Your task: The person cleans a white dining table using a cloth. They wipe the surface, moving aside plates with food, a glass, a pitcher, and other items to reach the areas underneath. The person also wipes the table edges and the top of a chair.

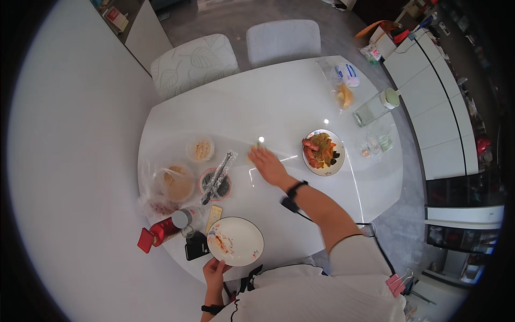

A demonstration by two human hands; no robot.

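My left hand [215, 270] grips the near rim of a white oval plate [241, 243], thumb on top. Orange-red sauce smears its left side, and small flower prints decorate it. My right hand [268, 164] lies palm down near the middle of the white table [277, 106]. Beneath its fingers shows the edge of a thin yellow-green piece [258, 145], likely a cloth or sponge, mostly hidden. Right of that hand stands a plate of food [324, 171] with sausages and cooked vegetables. A black phone [196, 246] lies beside the left plate.
On the left are a tub of peeled nuts [201, 149], a red-rimmed bowl [204, 189] under a foil-like wrapped strip [219, 177], a bagged tan container [177, 183], a red bottle [165, 230] and a grey-lidded jar [183, 218]. A glass pitcher [370, 109] and bagged bread [345, 95] are at right.
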